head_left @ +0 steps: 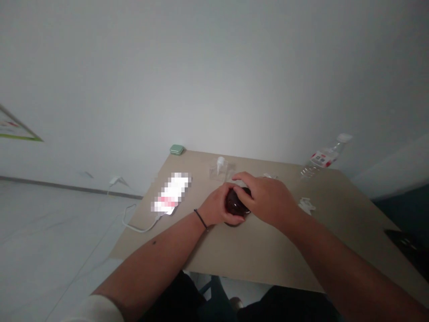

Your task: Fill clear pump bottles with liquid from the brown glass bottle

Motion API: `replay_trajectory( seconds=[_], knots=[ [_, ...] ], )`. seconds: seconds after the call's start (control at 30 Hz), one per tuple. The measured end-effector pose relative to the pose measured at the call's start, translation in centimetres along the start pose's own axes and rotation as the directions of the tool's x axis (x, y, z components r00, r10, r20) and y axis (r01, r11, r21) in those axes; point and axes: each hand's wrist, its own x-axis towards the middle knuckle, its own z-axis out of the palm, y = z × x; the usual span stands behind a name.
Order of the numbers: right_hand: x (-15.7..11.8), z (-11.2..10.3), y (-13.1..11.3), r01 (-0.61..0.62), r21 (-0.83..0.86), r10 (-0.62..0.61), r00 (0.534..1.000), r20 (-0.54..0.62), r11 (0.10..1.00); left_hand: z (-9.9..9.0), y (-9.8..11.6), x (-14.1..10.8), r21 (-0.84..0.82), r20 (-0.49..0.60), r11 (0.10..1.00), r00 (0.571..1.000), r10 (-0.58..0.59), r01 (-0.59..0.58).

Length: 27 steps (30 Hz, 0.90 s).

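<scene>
Between the left and right edges of the table (pixel 248 259), near its middle, a dark glossy object (pixel 236 205) is clasped by the left hand (pixel 217 206). Its top is touched by the thumb of the right hand (pixel 270 197); whether that hand is clamped on it cannot be told. Towards the far edge, a clear container (pixel 214 173) is seen.

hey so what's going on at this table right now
A person has both hands on a dark shiny object over the table. The left hand wraps its side; the right hand reaches over it from the other side. A bright phone-like screen lies to the left, and a clear bottle stands to the right.
</scene>
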Motion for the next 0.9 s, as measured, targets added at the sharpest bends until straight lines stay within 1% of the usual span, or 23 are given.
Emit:
replay_trajectory(
  seconds=[0.07,0.1,0.13,0.2,0.27,0.4,0.43,0.53,0.6,0.7,0.77,0.83,0.9],
  knots=[
    [0.0,0.0,0.1,0.054,0.018,-0.053,0.998,-0.035,0.998,0.0,0.0,0.0,-0.022,0.006,1.000,1.000,0.012,-0.012],
    [0.0,0.0,0.2,0.060,0.021,-0.059,0.997,-0.047,0.998,0.0,0.0,0.0,-0.026,0.006,0.999,1.000,0.019,-0.019],
    [0.0,0.0,0.1,0.047,0.015,-0.046,0.998,-0.046,0.999,0.0,0.0,0.0,-0.025,0.004,0.999,1.000,0.026,-0.026],
    [0.1,-0.1,0.0,-0.023,-0.014,0.023,1.000,-0.011,1.000,-0.1,0.1,-0.1,-0.012,-0.002,0.999,0.999,0.036,-0.036],
    [0.1,-0.1,-0.1,-0.067,-0.029,0.068,0.997,0.024,0.997,-0.1,0.2,-0.1,-0.002,0.002,1.000,1.000,0.024,-0.024],
    [0.0,-0.1,-0.2,0.010,0.016,-0.010,1.000,-0.016,1.000,-0.1,-0.1,0.0,-0.017,0.025,1.000,1.000,-0.018,0.018],
    [0.0,0.0,-0.3,0.010,0.008,-0.010,1.000,-0.011,1.000,0.0,-0.2,0.0,-0.020,0.030,1.000,0.999,-0.020,0.021],
    [0.0,0.2,-0.4,-0.047,-0.059,0.050,0.997,0.057,0.997,0.0,-0.3,0.0,-0.020,0.028,1.000,0.999,-0.015,0.015],
    [0.1,0.3,-0.5,-0.060,-0.074,0.065,0.995,0.069,0.995,0.0,-0.2,0.0,-0.019,0.013,1.000,1.000,0.000,0.000],
    [0.1,-0.1,-0.2,-0.054,-0.013,0.054,0.998,-0.008,0.998,-0.2,0.3,0.0,-0.014,0.015,1.000,1.000,0.015,-0.015],
    [0.0,-0.6,0.4,-0.053,0.075,0.060,0.995,-0.083,0.996,-0.3,0.6,0.0,-0.006,0.013,1.000,1.000,0.009,-0.009],
    [-0.1,-0.8,1.7,-0.057,0.195,0.088,0.984,-0.155,0.979,-0.3,0.7,-0.1,-0.005,0.005,1.000,1.000,-0.001,0.001],
    [-0.3,-0.3,3.5,-0.087,0.330,0.163,0.964,-0.211,0.940,-0.3,0.7,-0.1,-0.018,0.004,1.000,1.000,-0.005,0.005]
  ],
)
